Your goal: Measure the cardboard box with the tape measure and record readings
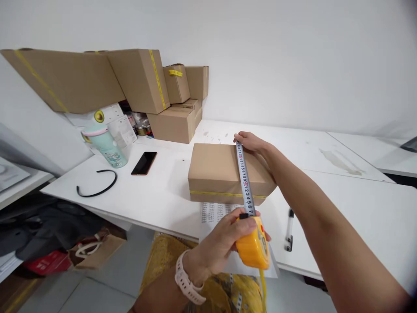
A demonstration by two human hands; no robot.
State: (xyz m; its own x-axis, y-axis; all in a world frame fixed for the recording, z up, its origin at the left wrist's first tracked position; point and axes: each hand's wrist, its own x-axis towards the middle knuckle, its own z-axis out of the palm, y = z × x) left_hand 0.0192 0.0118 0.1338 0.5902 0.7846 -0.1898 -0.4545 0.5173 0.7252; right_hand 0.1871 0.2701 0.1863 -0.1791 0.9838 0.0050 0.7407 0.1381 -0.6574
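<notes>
My left hand [228, 232] is closed round a yellow tape measure [256, 245], in front of the table's near edge. From its case the silver blade [243, 174] runs away from me across the top of a brown cardboard box [213, 161]. At the far edge of that box, my right hand [249, 141] pinches the blade's end; its fingertips are partly hidden. A yellow strip runs along the box's front side. Under the box's near side lies a printed sheet of paper [208, 213], partly covered by my left hand.
Stacked cardboard boxes [143, 82] stand at the back left. Near them are a mint-green tumbler [109, 148], a phone [143, 163] and a black headband [104, 189]. A marker pen [289, 230] lies right of the box. A paper bag [97, 250] sits low on the left.
</notes>
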